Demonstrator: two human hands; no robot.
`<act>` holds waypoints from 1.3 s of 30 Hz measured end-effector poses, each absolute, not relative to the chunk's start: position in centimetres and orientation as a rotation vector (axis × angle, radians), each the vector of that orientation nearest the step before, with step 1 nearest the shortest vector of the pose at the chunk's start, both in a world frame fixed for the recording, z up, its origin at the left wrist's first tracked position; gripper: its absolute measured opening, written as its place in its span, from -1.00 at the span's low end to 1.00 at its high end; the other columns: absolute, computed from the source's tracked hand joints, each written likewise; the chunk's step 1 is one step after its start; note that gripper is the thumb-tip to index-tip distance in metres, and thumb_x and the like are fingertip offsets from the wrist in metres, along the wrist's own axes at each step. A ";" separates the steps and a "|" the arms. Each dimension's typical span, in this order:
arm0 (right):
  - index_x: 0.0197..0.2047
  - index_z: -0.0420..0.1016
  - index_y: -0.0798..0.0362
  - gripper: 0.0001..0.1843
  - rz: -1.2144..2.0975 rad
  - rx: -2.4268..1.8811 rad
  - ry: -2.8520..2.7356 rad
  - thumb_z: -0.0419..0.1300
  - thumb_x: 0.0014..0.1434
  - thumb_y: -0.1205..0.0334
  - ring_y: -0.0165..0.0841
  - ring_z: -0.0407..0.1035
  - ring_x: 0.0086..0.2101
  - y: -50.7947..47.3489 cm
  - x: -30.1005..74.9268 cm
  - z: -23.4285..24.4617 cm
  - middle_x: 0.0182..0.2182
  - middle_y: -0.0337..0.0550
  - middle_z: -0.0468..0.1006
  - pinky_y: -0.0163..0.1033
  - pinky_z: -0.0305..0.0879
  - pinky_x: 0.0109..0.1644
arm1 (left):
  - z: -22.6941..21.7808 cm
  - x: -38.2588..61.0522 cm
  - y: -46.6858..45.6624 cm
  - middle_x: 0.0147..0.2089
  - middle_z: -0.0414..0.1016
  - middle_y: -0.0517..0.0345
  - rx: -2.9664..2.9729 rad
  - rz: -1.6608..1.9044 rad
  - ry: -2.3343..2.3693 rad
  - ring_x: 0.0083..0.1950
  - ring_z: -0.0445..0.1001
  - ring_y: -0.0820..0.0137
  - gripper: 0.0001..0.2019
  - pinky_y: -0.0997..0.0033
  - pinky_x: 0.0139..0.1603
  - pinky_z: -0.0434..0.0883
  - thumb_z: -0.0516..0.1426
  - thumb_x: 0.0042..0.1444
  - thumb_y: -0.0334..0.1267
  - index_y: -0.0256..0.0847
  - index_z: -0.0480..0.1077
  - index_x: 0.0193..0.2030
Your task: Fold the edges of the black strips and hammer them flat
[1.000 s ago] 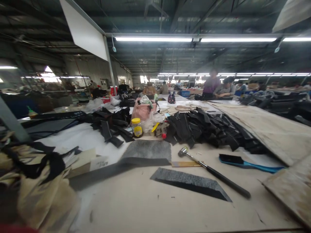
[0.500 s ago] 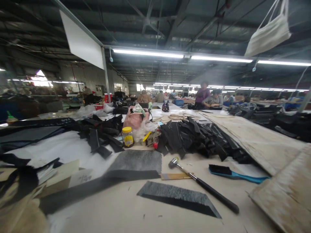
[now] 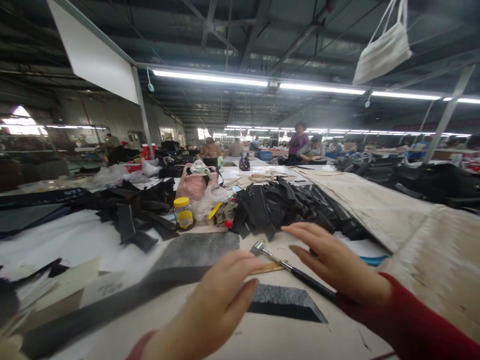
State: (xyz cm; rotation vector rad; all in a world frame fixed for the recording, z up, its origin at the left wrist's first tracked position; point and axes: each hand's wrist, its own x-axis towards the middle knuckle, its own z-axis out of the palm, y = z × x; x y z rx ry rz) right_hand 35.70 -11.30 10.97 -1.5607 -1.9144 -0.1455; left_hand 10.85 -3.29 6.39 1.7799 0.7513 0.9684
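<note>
My left hand [image 3: 221, 295] reaches out over the work table, fingers stretched forward and holding nothing, above a grey felt wedge [image 3: 288, 305]. My right hand [image 3: 333, 262], in a red sleeve, is open too, with fingers extended over the black handle of a small hammer [image 3: 277, 260]. The hammer's metal head lies between the two hands, resting on a thin wooden strip [image 3: 268, 267]. A larger grey felt piece [image 3: 198, 250] lies just beyond my left hand.
A heap of black cut pieces [image 3: 285, 205] sits behind the hammer, another heap [image 3: 138, 210] at the left. A yellow-lidded jar [image 3: 183, 212] and pink bag [image 3: 195, 182] stand between them. Beige boards [image 3: 375, 205] run along the right. People work at far tables.
Both hands have come into view from below and reached over the hammer and felt wedge. The camera has swung to the right, shifting the table items leftward.
</note>
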 end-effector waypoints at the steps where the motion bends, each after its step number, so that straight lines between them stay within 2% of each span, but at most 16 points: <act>1: 0.09 0.33 -0.01 -0.59 -0.095 -1.634 -1.991 0.04 0.17 0.15 -0.25 0.26 -0.01 -10.0 36.1 9.5 0.01 -0.05 0.38 -0.11 0.16 0.11 | 5.9 11.9 -3.3 -0.08 0.42 0.06 1.942 0.869 0.657 -0.03 0.34 0.24 -0.81 0.22 0.06 0.28 0.18 0.03 -0.25 -0.11 0.43 -0.18; 4: 0.14 0.28 0.14 -0.50 0.061 -1.947 -2.061 0.04 0.13 0.18 -0.16 0.24 0.01 -6.5 38.0 4.2 0.01 0.08 0.38 -0.06 0.14 0.10 | 3.0 14.9 -2.9 -0.08 0.41 0.10 2.530 0.525 0.417 -0.03 0.32 0.27 -0.80 0.22 0.04 0.24 0.04 0.12 -0.37 -0.12 0.38 -0.12; 8: 0.14 0.28 0.16 -0.46 0.223 -2.035 -2.112 0.08 0.07 0.19 -0.15 0.25 0.00 -4.3 39.9 -0.3 0.00 0.10 0.39 -0.10 0.13 0.08 | -1.1 17.1 -2.4 -0.11 0.39 0.16 2.757 0.377 0.461 -0.08 0.31 0.35 -0.85 0.34 -0.03 0.26 0.04 0.14 -0.37 -0.14 0.34 -0.17; 12: 0.01 0.41 0.07 -0.62 0.242 -1.944 -2.136 0.02 0.12 0.26 -0.23 0.26 -0.05 -3.8 40.7 -1.7 -0.08 0.00 0.43 -0.18 0.13 0.05 | -2.6 16.5 -1.9 -0.15 0.39 0.20 2.815 0.274 0.514 -0.13 0.30 0.38 -0.89 0.41 -0.13 0.23 0.07 0.11 -0.38 -0.13 0.33 -0.22; 18: -0.02 0.43 0.07 -0.64 0.188 -1.936 -1.985 -0.05 0.19 0.25 -0.26 0.26 -0.10 -3.1 42.2 -2.9 -0.13 0.00 0.43 -0.19 0.13 0.01 | -5.1 14.4 -0.1 -0.20 0.38 0.25 2.950 0.232 0.469 -0.20 0.29 0.40 -0.84 0.41 -0.26 0.12 0.21 -0.01 -0.27 -0.07 0.33 -0.28; 22: -0.04 0.44 0.06 -0.66 0.164 -1.948 -1.961 -0.06 0.20 0.23 -0.26 0.27 -0.12 -3.2 42.1 -3.1 -0.17 -0.01 0.43 -0.19 0.15 -0.01 | -6.6 15.1 -0.4 -0.26 0.39 0.29 2.991 0.323 0.340 -0.25 0.29 0.46 -0.95 0.42 -0.31 0.08 0.16 0.08 -0.25 -0.05 0.34 -0.31; 25: -0.09 0.46 0.09 -0.66 0.111 -2.019 -1.895 -0.07 0.20 0.25 -0.25 0.28 -0.14 -3.5 41.4 -3.2 -0.20 0.00 0.43 -0.20 0.16 -0.03 | -5.4 15.5 -1.7 -0.30 0.42 0.33 2.981 0.339 0.266 -0.27 0.30 0.48 -0.96 0.43 -0.31 0.09 0.14 0.11 -0.30 -0.08 0.32 -0.32; 28: -0.11 0.46 0.13 -0.66 0.049 -2.069 -1.846 -0.08 0.19 0.27 -0.25 0.29 -0.15 -3.8 41.0 -3.5 -0.22 0.02 0.44 -0.19 0.17 -0.02 | -2.1 15.0 -2.6 -0.24 0.44 0.28 2.926 0.428 0.294 -0.21 0.32 0.45 -0.92 0.44 -0.23 0.14 0.07 0.14 -0.37 -0.10 0.32 -0.26; 30: -0.06 0.44 0.14 -0.65 0.019 -2.054 -1.850 -0.06 0.18 0.26 -0.24 0.30 -0.13 -3.8 41.1 -3.7 -0.20 0.02 0.44 -0.17 0.17 -0.01 | 0.6 14.1 -1.8 -0.21 0.43 0.21 2.865 0.461 0.408 -0.17 0.32 0.41 -0.85 0.42 -0.18 0.17 -0.01 0.16 -0.42 -0.12 0.32 -0.22; 33: 0.02 0.39 0.14 -0.60 -0.019 -1.969 -1.843 -0.01 0.15 0.21 -0.21 0.29 -0.09 -3.6 41.5 -3.8 -0.11 0.04 0.43 -0.12 0.18 0.01 | 3.4 12.4 1.6 -0.23 0.42 0.15 2.790 0.528 0.656 -0.19 0.33 0.39 -0.84 0.41 -0.16 0.22 -0.05 0.20 -0.35 -0.17 0.35 -0.22; 37: -0.02 0.41 0.10 -0.62 0.068 -1.771 -1.859 -0.01 0.17 0.14 -0.23 0.29 -0.06 -3.0 41.0 -1.9 -0.08 0.01 0.43 -0.11 0.18 0.05 | 2.8 10.4 6.2 -0.20 0.40 0.10 2.708 0.664 1.098 -0.14 0.33 0.34 -0.83 0.37 -0.10 0.25 -0.04 0.17 -0.35 -0.22 0.36 -0.21; 39: -0.07 0.44 0.06 -0.65 0.179 -1.677 -1.942 -0.02 0.19 0.13 -0.27 0.33 -0.11 -2.5 40.0 0.0 -0.12 -0.04 0.46 -0.15 0.22 0.01 | 1.4 10.0 7.0 -0.16 0.39 0.09 2.702 0.603 1.139 -0.10 0.32 0.33 -0.84 0.36 -0.07 0.25 -0.01 0.15 -0.37 -0.22 0.36 -0.18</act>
